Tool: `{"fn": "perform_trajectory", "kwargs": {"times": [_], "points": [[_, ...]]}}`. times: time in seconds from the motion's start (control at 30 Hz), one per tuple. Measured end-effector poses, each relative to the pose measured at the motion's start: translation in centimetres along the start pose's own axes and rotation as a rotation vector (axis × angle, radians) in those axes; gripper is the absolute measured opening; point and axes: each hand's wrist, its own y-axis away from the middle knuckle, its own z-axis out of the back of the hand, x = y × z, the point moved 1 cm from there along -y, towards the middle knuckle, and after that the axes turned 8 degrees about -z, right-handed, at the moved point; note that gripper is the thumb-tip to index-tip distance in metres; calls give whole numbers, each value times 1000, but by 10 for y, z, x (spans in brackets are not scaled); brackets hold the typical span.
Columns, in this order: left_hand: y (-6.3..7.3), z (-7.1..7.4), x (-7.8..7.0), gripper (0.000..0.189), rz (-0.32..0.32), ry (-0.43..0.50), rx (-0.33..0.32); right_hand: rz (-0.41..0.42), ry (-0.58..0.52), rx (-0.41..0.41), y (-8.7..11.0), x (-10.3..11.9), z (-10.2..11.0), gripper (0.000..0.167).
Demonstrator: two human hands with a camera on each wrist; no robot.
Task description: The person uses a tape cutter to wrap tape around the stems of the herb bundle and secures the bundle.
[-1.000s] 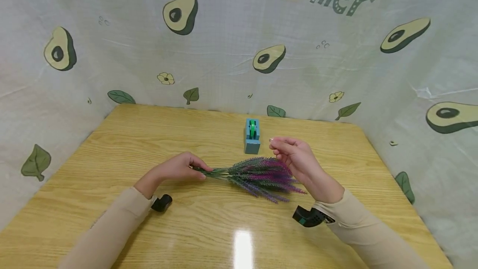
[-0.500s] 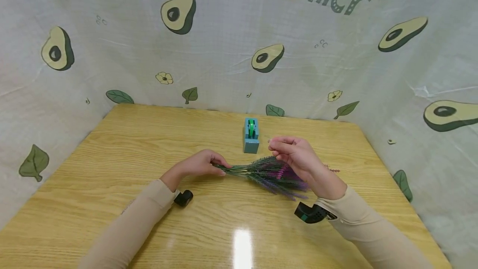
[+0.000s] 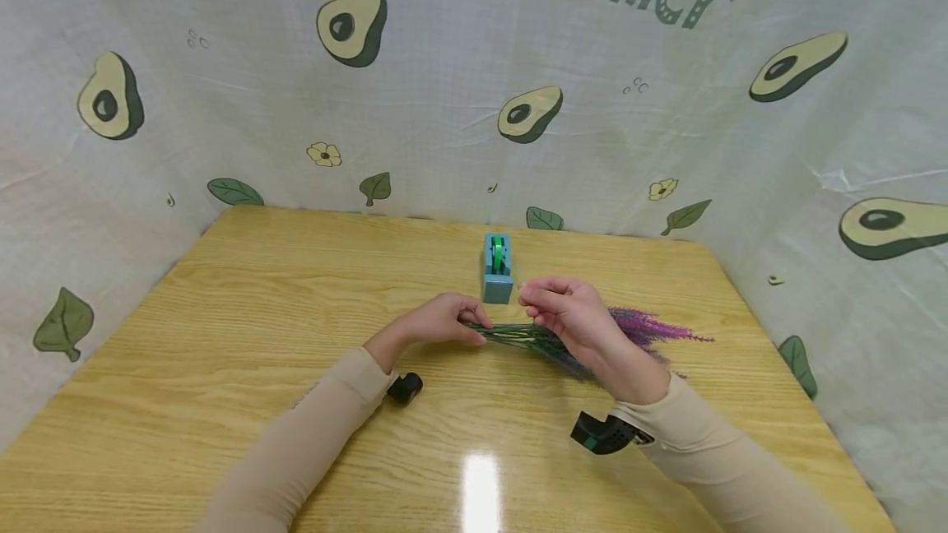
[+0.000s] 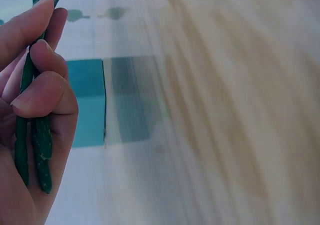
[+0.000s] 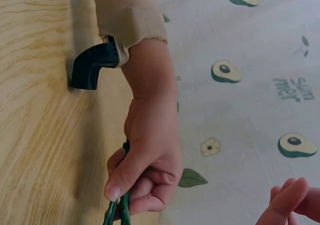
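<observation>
Left fingers (image 4: 46,92) grip green flower stems (image 4: 42,140); right fingers (image 3: 546,299) pinch a barely visible scrap (image 3: 522,289) above.

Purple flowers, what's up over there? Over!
Left hand grips green stems. Right hand pinching something too tiny to name. Purple flowers partly hidden behind right hand. Blue tape dispenser beyond, apparently not blocking.

Avocado-printed cloth (image 3: 437,105) borders the far edge and both sides of the wood-grain counter (image 3: 267,278); white glare (image 3: 481,492) shines toward its near edge.
</observation>
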Motion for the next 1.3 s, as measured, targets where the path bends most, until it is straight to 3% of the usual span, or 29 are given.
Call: {"fn": "perform_trajectory", "kwargs": {"times": [0.27,0.47,0.53,0.63,0.9,1.07,1.3], "points": [[-19,-15,-7,15,45,-88,-72,3,-27,-1,0,-9,-3,13],[-23,-17,-14,28,15,-54,20,-16,-25,5,3,-16,-4,12],[-22,-16,-15,30,4,-46,21,-17,-24,-3,4,-17,-5,11],[-21,-15,-13,28,33,-73,-34,-18,-25,-11,4,-19,-5,12],[-15,-15,-5,19,194,-124,-225,-45,-51,-23,3,-27,-6,9],[-11,-17,-7,18,191,-158,-240,-46,-62,-23,4,-34,-7,11],[-10,-19,-9,19,212,-112,-257,-56,-46,-44,4,-42,-8,9]]}}
